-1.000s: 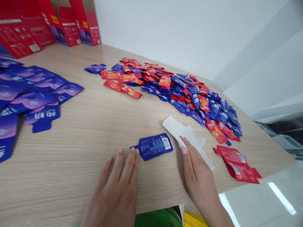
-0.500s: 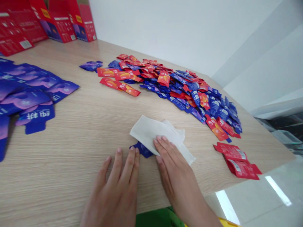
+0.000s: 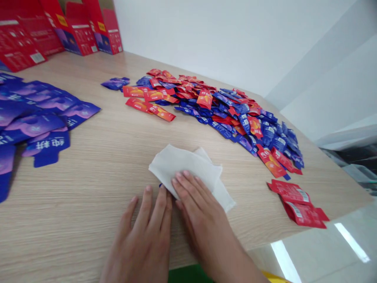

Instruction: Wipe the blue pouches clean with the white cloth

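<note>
A white cloth (image 3: 191, 160) lies in layers on the pale wood-grain tabletop (image 3: 112, 157), directly in front of me. My right grip (image 3: 203, 212) is flat on it, fingers together and pressing rather than curled, likely to hold the fabric spread. My left grip (image 3: 144, 232) rests flat too, fingers slightly parted, touching a dark-blue tip (image 3: 160, 185) that peeks from beneath the cloth, probably to pin it against sliding; the rest is hidden. Two red sachets (image 3: 300, 202) lie to the right, a red-and-blue sachet heap (image 3: 224, 108) beyond, overlapping purple-blue packets (image 3: 38, 110) left, and red cartons (image 3: 84, 35) at far left.
</note>
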The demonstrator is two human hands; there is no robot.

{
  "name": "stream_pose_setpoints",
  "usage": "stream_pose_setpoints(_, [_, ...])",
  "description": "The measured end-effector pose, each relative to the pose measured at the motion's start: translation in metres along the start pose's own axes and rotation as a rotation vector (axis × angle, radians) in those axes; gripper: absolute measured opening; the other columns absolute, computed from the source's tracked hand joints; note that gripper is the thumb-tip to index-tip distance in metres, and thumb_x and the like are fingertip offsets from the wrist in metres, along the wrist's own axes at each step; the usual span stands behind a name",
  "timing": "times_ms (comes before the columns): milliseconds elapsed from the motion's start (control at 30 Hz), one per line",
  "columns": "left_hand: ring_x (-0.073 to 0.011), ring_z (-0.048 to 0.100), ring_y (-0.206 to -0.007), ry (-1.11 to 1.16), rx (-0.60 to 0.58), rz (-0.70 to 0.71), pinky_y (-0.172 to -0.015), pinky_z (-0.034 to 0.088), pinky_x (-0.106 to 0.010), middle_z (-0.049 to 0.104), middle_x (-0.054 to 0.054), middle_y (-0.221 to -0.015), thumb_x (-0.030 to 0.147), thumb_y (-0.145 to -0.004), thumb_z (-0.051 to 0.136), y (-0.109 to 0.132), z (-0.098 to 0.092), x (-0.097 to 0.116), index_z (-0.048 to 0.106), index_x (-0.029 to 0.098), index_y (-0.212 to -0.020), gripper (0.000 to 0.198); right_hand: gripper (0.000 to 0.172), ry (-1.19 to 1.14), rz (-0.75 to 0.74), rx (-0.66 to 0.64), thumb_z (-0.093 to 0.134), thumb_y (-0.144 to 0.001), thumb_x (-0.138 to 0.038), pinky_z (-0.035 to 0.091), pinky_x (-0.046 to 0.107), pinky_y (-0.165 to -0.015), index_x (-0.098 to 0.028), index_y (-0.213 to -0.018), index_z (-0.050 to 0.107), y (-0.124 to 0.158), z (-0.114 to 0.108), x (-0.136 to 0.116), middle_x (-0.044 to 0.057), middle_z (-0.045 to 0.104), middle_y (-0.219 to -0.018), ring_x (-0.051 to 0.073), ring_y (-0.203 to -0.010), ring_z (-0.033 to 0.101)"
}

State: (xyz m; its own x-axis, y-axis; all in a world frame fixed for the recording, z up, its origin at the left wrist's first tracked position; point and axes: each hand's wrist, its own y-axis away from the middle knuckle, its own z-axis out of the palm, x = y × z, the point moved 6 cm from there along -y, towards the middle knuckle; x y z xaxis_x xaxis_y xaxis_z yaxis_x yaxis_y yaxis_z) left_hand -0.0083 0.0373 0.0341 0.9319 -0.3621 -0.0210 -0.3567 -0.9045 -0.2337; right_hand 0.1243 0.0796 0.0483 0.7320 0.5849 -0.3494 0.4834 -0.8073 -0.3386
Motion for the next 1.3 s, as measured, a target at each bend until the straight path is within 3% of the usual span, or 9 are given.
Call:
stream_pose_setpoints(100, [-0.0336, 0.054, -0.153, 0.012, -0.040, -0.012, -0.124, 0.048, -0.052, 0.059, -0.011, -0.164, 0.015, -0.089, 0.044, -0.001, -0.006, 0.001, 0.061, 0.013, -0.152, 0.065, 0.056, 0.049, 0.023, -0.034, 0.039, -0.111, -0.009, 0.042, 0.050, -0.133, -0.019, -0.165, 0.050, -0.003, 0.005, 0.013, 0.008, 0.054, -0.168, 0.021, -0.161, 0.044])
stream_pose_setpoints(333, [-0.0346, 0.052, -0.154, 0.003, -0.016, -0.019, -0.125, 0.049, -0.053, 0.054, -0.010, -0.168, 0.012, -0.090, 0.042, 0.001, -0.004, 0.004, 0.058, 0.010, -0.154, 0.066, 0.047, 0.073, 0.317, 0.105, 0.044, -0.116, -0.033, 0.046, 0.061, -0.128, -0.015, -0.154, 0.064, 0.019, -0.035, 0.082, 0.016, 0.064, -0.158, 0.031, -0.150, 0.059])
stream_pose_setpoints(433, [-0.0357, 0.054, -0.152, -0.009, 0.037, 0.003, -0.122, 0.050, -0.054, 0.057, -0.011, -0.166, 0.016, -0.092, 0.042, 0.001, 0.000, 0.005, 0.058, 0.011, -0.155, 0.065, 0.046, -0.022, 0.315, 0.141, 0.043, -0.116, -0.032, 0.047, 0.057, -0.128, -0.021, -0.158, 0.061, 0.016, -0.037, 0.064, 0.011, 0.063, -0.160, 0.028, -0.152, 0.058])
stream_pose_setpoints(633, [-0.0382, 0.059, -0.147, -0.058, 0.031, 0.037, -0.120, 0.050, -0.055, 0.068, -0.017, -0.153, 0.014, -0.093, 0.043, 0.002, 0.000, 0.004, 0.069, 0.008, -0.141, 0.055, 0.048, -0.045, -0.053, -0.076, 0.040, -0.114, -0.015, 0.042, 0.043, -0.132, -0.015, -0.160, 0.056, -0.009, 0.001, -0.009, 0.008, 0.056, -0.166, 0.018, -0.160, 0.046])
stream_pose_setpoints(767, [-0.0359, 0.055, -0.152, -0.049, 0.027, 0.050, -0.121, 0.050, -0.052, 0.058, -0.014, -0.165, 0.017, -0.092, 0.044, 0.004, 0.002, 0.001, 0.058, 0.009, -0.153, 0.063, 0.050, 0.011, 0.032, -0.062, 0.040, -0.114, -0.016, 0.042, 0.051, -0.132, -0.019, -0.162, 0.055, -0.008, 0.001, 0.020, 0.009, 0.056, -0.166, 0.021, -0.158, 0.048])
stream_pose_setpoints(967, [-0.0341, 0.054, -0.153, -0.014, 0.054, 0.014, -0.121, 0.052, -0.052, 0.056, -0.010, -0.167, 0.018, -0.088, 0.044, 0.005, 0.005, 0.000, 0.056, 0.011, -0.155, 0.069, 0.047, 0.066, 0.267, 0.072, 0.043, -0.116, -0.033, 0.045, 0.061, -0.129, -0.018, -0.155, 0.063, 0.016, -0.034, 0.088, 0.014, 0.062, -0.160, 0.029, -0.152, 0.057])
stream_pose_setpoints(1100, [-0.0347, 0.055, -0.152, -0.051, 0.063, 0.044, -0.120, 0.052, -0.051, 0.057, -0.011, -0.166, 0.021, -0.093, 0.042, 0.005, 0.007, 0.001, 0.055, 0.011, -0.156, 0.065, 0.046, -0.036, 0.266, 0.108, 0.042, -0.117, -0.033, 0.047, 0.057, -0.128, -0.022, -0.157, 0.061, 0.009, -0.034, 0.067, 0.010, 0.062, -0.161, 0.026, -0.151, 0.058])
stream_pose_setpoints(1233, [-0.0364, 0.058, -0.150, -0.106, 0.059, 0.078, -0.117, 0.055, -0.052, 0.057, -0.013, -0.165, 0.025, -0.097, 0.042, 0.006, 0.007, -0.001, 0.054, 0.010, -0.157, 0.064, 0.048, -0.074, 0.050, -0.014, 0.038, -0.116, -0.019, 0.045, 0.049, -0.131, -0.019, -0.160, 0.057, -0.011, -0.010, 0.019, 0.008, 0.057, -0.166, 0.020, -0.158, 0.049])
stream_pose_setpoints(1300, [-0.0359, 0.058, -0.150, -0.070, 0.059, 0.063, -0.117, 0.054, -0.052, 0.058, -0.013, -0.164, 0.024, -0.095, 0.041, 0.006, 0.004, -0.002, 0.055, 0.010, -0.156, 0.064, 0.048, -0.036, -0.013, -0.059, 0.038, -0.115, -0.015, 0.042, 0.049, -0.132, -0.016, -0.158, 0.059, -0.016, -0.002, 0.017, 0.010, 0.058, -0.164, 0.020, -0.159, 0.048])
